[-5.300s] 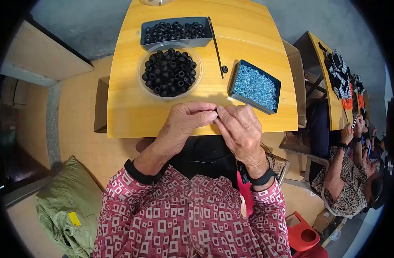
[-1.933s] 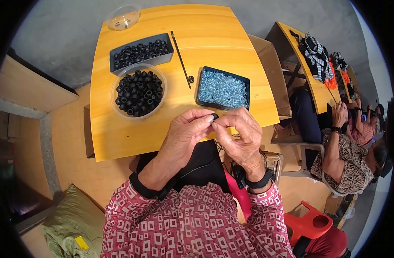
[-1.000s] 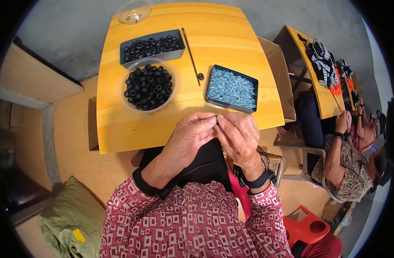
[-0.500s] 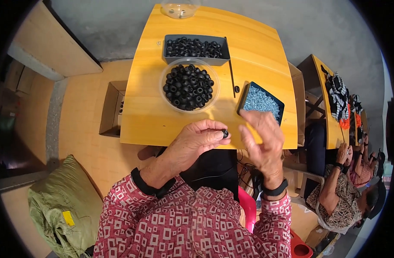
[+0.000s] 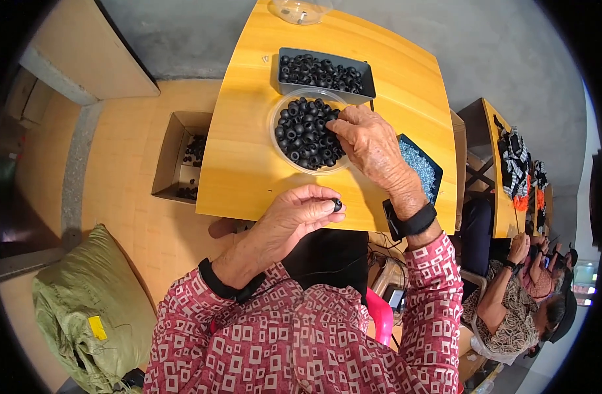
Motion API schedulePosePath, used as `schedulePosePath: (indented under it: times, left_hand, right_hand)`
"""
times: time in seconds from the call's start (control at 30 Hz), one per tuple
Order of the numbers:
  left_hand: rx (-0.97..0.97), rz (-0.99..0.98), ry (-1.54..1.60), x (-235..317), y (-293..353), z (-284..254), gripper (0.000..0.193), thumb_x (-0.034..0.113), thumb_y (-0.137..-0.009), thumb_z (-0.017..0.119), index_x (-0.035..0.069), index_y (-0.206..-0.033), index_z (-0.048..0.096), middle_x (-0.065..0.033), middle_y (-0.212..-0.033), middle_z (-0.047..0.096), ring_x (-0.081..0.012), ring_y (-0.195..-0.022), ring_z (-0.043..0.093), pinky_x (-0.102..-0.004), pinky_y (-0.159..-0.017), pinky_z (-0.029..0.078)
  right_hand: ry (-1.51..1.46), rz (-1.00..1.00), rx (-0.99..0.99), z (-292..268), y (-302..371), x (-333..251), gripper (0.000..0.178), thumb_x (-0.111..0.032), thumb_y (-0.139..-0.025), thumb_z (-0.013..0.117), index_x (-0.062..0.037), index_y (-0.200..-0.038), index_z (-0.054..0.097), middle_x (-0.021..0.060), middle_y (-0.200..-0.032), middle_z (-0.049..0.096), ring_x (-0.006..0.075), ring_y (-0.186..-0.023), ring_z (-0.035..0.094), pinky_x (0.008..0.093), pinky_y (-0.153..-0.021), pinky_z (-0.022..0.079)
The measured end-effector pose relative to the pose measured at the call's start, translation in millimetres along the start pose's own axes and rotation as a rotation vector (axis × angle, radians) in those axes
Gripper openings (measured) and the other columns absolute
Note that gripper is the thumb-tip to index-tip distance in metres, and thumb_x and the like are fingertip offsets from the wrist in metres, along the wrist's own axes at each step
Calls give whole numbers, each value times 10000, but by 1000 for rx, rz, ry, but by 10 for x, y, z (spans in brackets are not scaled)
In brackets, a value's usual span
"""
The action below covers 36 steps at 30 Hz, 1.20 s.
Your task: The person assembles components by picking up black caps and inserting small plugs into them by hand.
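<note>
My left hand (image 5: 289, 215) pinches a black bead (image 5: 337, 205) between thumb and fingers, just over the table's near edge. The bead is round, with a hole at its end. My right hand (image 5: 374, 146) reaches over the right side of a clear round bowl (image 5: 272, 139), fingertips closed together at the heap of black beads (image 5: 304, 134). What those fingertips hold, if anything, is hidden. Behind the bowl stands a grey rectangular tray (image 5: 304, 89) with more black beads. Partly behind my right wrist lies a dark tray (image 5: 432, 157) of small, clear bluish pieces (image 5: 416, 164).
The yellow table (image 5: 242, 164) carries another clear bowl (image 5: 302, 14) at its far end. An open cardboard box (image 5: 167, 154) stands left of the table, near a green sack (image 5: 94, 308). At right, co-workers (image 5: 508, 308) sit along another table (image 5: 504, 213).
My right hand has gone from beside the tray of bluish pieces up and left to the bead bowl, its fingers closing. My left hand keeps its bead. The view has shifted slightly.
</note>
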<state>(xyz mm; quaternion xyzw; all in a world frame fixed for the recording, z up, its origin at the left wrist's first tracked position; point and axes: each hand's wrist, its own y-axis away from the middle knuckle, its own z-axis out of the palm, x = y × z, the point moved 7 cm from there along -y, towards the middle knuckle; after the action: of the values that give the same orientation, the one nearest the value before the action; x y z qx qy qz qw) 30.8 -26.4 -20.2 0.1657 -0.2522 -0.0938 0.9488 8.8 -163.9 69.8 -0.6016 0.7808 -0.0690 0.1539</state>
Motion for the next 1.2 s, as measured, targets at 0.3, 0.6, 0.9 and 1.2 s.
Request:
schedulePosePath:
  times: [0.3, 0.6, 0.9, 1.2]
  left_hand:
    - [23, 8, -8, 10, 14, -98, 189, 70, -890, 604, -16, -1055, 568, -100, -1055, 578, -241, -1021, 599, -352, -972, 466]
    - [38, 25, 6, 5, 1, -165, 192, 72, -894, 599, -9, -1064, 563, -108, -1049, 587, -241, -1016, 598, -347, -955, 470]
    - [57, 48, 35, 58, -14, -195, 188, 91, -902, 596, 4, -1065, 560, -117, -1047, 600, -230, -1026, 596, -340, -959, 465]
    - [24, 64, 47, 31, -20, -205, 174, 72, -901, 590, 0, -1058, 573, -114, -1031, 608, -228, -1009, 605, -347, -955, 478]
  right_hand:
    - [24, 88, 19, -71, -13, 26, 198, -16, -735, 652, -38, -931, 640, 96, -885, 596, 293, -858, 581, 382, -745, 491]
    - [-123, -42, 120, -12, -295, -227, 186, -65, -766, 659, -25, -947, 638, 125, -933, 598, 316, -898, 570, 381, -785, 488]
    - [-32, 35, -71, -142, -15, -179, 99, -51, -747, 662, -17, -833, 626, 111, -848, 586, 306, -819, 574, 382, -710, 486]
    - [-159, 213, 118, -330, -131, 247, 61, -39, -777, 645, -23, -836, 639, 120, -786, 582, 307, -778, 594, 373, -674, 493]
